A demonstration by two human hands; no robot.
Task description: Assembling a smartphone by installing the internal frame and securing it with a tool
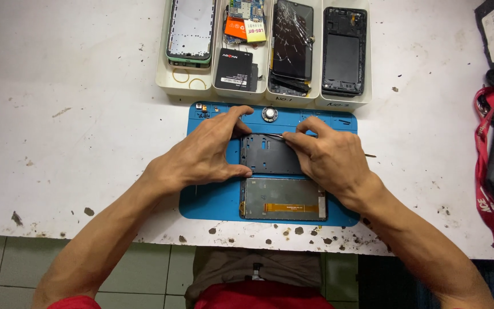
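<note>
On the blue rubber work mat (212, 203), the left hand (204, 154) clamps the dark plastic phone frame (270, 157) between thumb and fingers. The right hand (330, 157) pinches thin metal tweezers (273, 135) at the frame's top edge, above a grey display panel (284, 198)

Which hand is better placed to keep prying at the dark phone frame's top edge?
Right hand, probably: it holds the thin metal tool against the phone frame top edge, while the left hand grips the frame's left side.
</note>
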